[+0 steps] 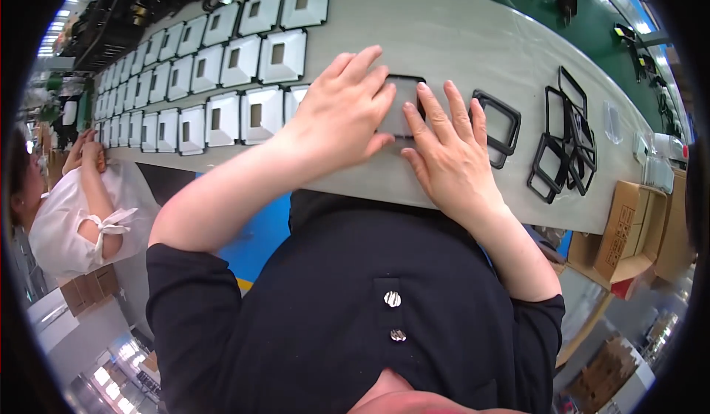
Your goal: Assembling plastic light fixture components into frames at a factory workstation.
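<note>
A black rectangular frame (407,79) lies flat on the table between my two hands. My left hand (342,114) lies over its left side with the fingers stretched out and the thumb near its lower edge. On the frame's right side rests my right hand (452,151), its fingers spread and the fingertips at the edge. Both hands look open, and they cover parts of the frame. A white panel in a black frame (294,102) sits partly hidden behind my left wrist. Just beyond my right fingers is a pair of overlapping loose black frames (510,110).
Rows of white panels with small windows (283,55) fill the table's left side. A tangled pile of black frames (549,147) lies on the right. Open cardboard boxes (629,229) stand beyond the table's right end. Another person (85,214) works at the far left.
</note>
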Demonstrator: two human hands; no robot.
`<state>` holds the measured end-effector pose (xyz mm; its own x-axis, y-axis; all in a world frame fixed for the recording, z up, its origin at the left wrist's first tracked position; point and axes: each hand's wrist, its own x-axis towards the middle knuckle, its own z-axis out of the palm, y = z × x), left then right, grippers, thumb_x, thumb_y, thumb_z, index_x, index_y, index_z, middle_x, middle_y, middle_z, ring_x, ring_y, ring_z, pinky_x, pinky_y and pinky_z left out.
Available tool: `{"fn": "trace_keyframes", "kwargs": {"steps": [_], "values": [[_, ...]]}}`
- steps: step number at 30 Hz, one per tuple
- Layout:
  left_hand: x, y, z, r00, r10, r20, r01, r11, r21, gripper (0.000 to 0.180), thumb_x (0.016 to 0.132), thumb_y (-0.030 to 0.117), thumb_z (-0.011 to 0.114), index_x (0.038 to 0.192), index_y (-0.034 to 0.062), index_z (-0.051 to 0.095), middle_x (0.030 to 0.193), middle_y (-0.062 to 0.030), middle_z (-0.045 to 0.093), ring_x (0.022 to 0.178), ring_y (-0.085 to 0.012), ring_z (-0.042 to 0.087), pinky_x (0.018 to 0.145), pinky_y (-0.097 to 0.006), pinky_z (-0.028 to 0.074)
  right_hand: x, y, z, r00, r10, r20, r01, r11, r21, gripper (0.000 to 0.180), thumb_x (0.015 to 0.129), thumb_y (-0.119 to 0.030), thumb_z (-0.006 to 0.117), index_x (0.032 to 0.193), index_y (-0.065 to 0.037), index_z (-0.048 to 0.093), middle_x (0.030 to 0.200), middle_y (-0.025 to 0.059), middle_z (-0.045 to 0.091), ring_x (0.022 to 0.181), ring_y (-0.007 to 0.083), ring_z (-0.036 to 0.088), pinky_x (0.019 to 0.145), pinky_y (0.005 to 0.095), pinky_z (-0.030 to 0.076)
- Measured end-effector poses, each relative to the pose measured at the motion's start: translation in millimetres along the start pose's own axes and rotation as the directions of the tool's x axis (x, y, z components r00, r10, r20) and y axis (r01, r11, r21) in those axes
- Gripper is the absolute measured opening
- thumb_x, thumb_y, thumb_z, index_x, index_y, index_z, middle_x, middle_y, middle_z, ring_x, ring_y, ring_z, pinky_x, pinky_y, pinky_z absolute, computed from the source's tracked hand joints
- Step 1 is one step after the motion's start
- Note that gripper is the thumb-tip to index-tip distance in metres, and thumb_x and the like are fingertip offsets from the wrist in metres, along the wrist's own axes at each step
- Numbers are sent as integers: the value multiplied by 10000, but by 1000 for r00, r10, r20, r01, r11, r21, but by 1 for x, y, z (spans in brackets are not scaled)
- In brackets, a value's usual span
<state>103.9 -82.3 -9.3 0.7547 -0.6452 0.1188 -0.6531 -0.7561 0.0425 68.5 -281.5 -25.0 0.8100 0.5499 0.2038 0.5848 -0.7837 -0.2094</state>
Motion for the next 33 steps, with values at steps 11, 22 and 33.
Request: {"fn": "trace_keyframes", "kwargs": {"steps": [11, 22, 33], "values": [[57, -89, -16, 963, -269, -4, 260, 930, 260, 519, 794, 305, 657, 1228, 40, 553, 1381, -191, 425, 1354, -349, 288, 1088, -450, 279, -46, 121, -76, 908, 271, -319, -279, 960, 22, 251, 835, -149, 596, 1047, -24, 645, 1113, 177, 626, 1088, 341, 564, 946, 416, 432], [89, 47, 18, 996, 83, 21, -68, 922, -382, 476, 773, 218, 690, 1193, 54, 537, 1331, -140, 465, 1259, -324, 409, 1041, -408, 354, -69, 335, -73, 578, 788, -213, -814, 574, -88, 460, 826, -323, 600, 1215, -78, 585, 1205, 194, 587, 1126, 328, 559, 977, 388, 432], [52, 37, 13, 926, -306, -222, 175, 868, -465, 167, 858, 181, 592, 904, 23, 615, 824, -105, 649, 737, -243, 617, 668, -333, 488, -96, 346, -82, 582, 728, -362, -810, 557, -182, 586, 799, -435, 611, 1280, -108, 540, 1189, 188, 602, 1092, 337, 581, 928, 401, 453]]}}
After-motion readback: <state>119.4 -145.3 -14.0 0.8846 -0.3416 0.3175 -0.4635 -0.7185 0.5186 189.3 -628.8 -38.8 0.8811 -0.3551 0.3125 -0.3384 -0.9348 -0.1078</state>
